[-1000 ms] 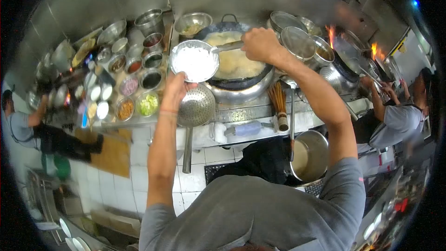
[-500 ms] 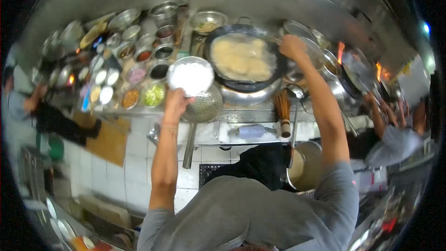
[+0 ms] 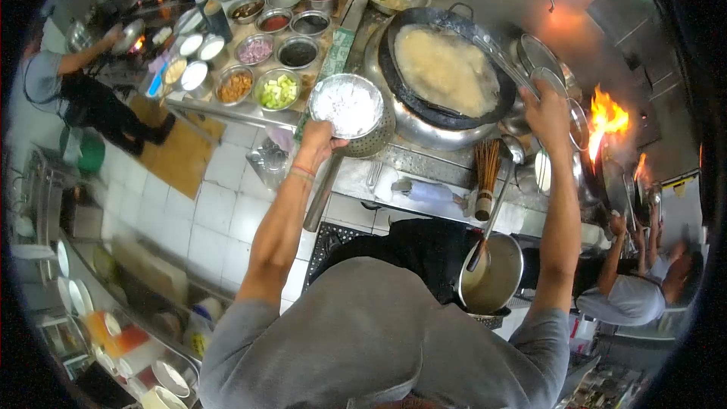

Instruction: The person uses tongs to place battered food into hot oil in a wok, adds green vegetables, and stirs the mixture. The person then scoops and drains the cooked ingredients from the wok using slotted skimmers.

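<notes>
My left hand (image 3: 318, 138) grips the rim of a metal bowl (image 3: 313, 110) that holds white powder (image 3: 348, 106). Just beneath the bowl is a perforated strainer (image 3: 371, 142), its long handle pointing down past the counter edge. My right hand (image 3: 547, 112) is closed round metal tongs (image 3: 509, 64), which slant up and left over the wok's right side. Inside the dark wok (image 3: 388, 53), pale battered-looking pieces (image 3: 447, 68) lie in foaming oil. Whether the tong tips touch them I cannot make out.
Bowls of chopped green vegetable (image 3: 278, 92), sauces and other ingredients stand left. A bamboo brush (image 3: 486, 178) and a ladle (image 3: 496, 208) lie at the front, above a pot (image 3: 491, 280). Flames (image 3: 608, 121) rise at right near a co-worker (image 3: 625, 295); another person (image 3: 64, 68) works far left.
The view has turned, so the counter now slants. My right hand has moved away from the wok's top edge and the tongs show clearly. Flames at right have grown. My left hand keeps the bowl.
</notes>
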{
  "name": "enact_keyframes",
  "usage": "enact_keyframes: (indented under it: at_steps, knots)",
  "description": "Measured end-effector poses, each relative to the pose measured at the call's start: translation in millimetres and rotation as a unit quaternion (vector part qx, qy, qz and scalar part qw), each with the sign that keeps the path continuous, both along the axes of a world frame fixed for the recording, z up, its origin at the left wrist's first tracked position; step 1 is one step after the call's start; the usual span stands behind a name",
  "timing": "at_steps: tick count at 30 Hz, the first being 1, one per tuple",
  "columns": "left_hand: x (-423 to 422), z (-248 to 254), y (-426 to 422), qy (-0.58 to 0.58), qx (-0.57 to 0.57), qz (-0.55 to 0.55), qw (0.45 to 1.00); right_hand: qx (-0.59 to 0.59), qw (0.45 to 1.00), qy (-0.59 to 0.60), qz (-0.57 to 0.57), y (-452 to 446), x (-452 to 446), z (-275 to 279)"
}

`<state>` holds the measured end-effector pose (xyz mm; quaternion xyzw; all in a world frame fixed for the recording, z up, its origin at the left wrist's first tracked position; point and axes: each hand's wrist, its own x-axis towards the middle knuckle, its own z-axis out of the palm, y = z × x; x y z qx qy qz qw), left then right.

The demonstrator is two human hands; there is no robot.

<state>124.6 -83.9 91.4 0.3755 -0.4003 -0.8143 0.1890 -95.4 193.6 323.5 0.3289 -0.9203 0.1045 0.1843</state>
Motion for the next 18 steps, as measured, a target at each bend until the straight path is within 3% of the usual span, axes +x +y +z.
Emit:
enact_keyframes:
  at_steps: [4,6,11,13,18]
  knots:
    - [-13.4,7.9,2.8,0.031,-0.064,-0.018,0.997,-0.024,0.999,0.009,0.026,9.6,1.8,-5.5]
    - [-21.8,-4.9,8.8,0.013,-0.183,0.073,0.980,-0.024,0.999,0.001,0.025,9.6,7.9,-3.6]
    - [-21.4,-2.3,13.7,0.003,-0.124,0.060,0.990,-0.046,0.995,-0.035,0.082,0.6,37.0,9.6]
    - [-21.0,-1.1,5.5,0.036,-0.066,-0.006,0.997,-0.031,0.995,-0.025,0.089,-3.1,44.4,13.5]
    - [-22.9,2.9,14.5,0.059,-0.090,0.019,0.994,-0.008,0.982,0.010,0.187,-9.9,51.9,2.9]
